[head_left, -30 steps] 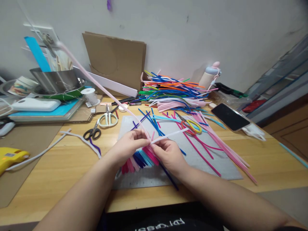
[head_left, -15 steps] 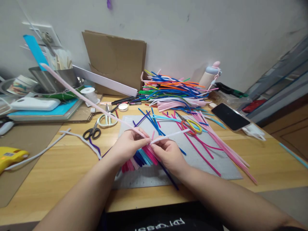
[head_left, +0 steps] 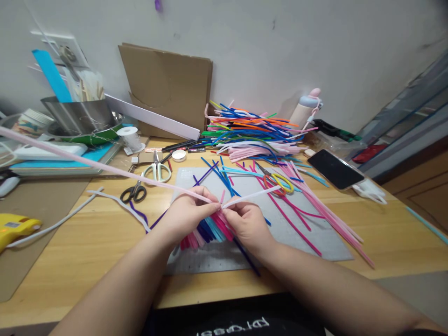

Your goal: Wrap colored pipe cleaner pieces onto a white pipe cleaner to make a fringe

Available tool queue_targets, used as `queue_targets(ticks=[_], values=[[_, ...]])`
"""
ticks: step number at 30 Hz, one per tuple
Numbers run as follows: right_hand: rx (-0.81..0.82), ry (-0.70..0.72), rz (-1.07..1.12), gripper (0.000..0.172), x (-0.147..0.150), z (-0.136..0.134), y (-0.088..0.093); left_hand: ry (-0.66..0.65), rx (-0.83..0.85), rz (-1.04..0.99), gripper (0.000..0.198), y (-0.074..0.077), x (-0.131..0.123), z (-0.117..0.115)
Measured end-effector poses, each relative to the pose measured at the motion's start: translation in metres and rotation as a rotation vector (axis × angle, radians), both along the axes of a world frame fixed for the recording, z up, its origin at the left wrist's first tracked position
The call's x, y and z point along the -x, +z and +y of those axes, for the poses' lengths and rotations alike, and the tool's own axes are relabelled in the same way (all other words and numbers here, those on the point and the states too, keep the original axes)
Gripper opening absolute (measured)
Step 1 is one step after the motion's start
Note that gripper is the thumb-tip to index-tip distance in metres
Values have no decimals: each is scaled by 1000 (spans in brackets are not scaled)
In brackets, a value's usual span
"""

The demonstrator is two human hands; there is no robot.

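Observation:
My left hand is closed, pinching a long pale pink pipe cleaner that stretches out past the left edge of the view. Close beside it, my right hand is closed on a white pipe cleaner, whose free end points right over the mat. Below the fingertips hangs a row of folded pipe cleaners in pink, navy, light blue and magenta. Both hands meet at the top of this row; the exact joint between the fingers is hidden. A grey cutting mat lies underneath.
Scissors with red and yellow handles and loose pink pipe cleaners lie to the right. Black-handled scissors and white-handled scissors sit left. A pipe cleaner pile, phone and yellow glue gun surround the work.
The long pale pink pipe cleaner has swung down and left, its far end now out of view. Both hands and the folded row have shifted slightly right, the grips unchanged.

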State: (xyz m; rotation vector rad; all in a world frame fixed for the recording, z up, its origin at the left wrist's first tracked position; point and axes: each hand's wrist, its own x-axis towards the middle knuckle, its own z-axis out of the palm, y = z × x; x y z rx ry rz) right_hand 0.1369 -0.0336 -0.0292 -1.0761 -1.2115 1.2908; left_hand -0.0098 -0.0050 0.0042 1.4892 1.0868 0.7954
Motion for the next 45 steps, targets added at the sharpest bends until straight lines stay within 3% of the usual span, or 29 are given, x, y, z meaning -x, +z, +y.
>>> queue_targets(ticks=[8, 14, 17, 19, 22, 26, 35, 45], values=[[7, -96, -33, 15, -1, 2, 2, 45, -113, 43, 14, 2, -3, -5], [20, -144, -77, 16, -2, 4, -1, -40, -311, 170, 6, 14, -3, -13], [32, -152, -58, 17, -3, 6, -4, -79, -376, 163, 29, 13, -3, -11], [18, -136, -35, 17, -3, 7, -5, -54, -303, 93, 35, 10, -5, -8], [-26, -79, -9, 17, -2, 7, -2, 47, -61, -101, 21, 5, -7, -3], [-60, -30, 3, 17, -1, 5, 3, -1, 141, -170, 16, 2, -7, 0], [-40, 24, 9, 18, -1, 0, -4, -79, 187, -160, 17, -4, -2, 3], [125, 35, 57, 20, -1, 3, -3, -44, 155, -46, 20, -4, -2, 3]])
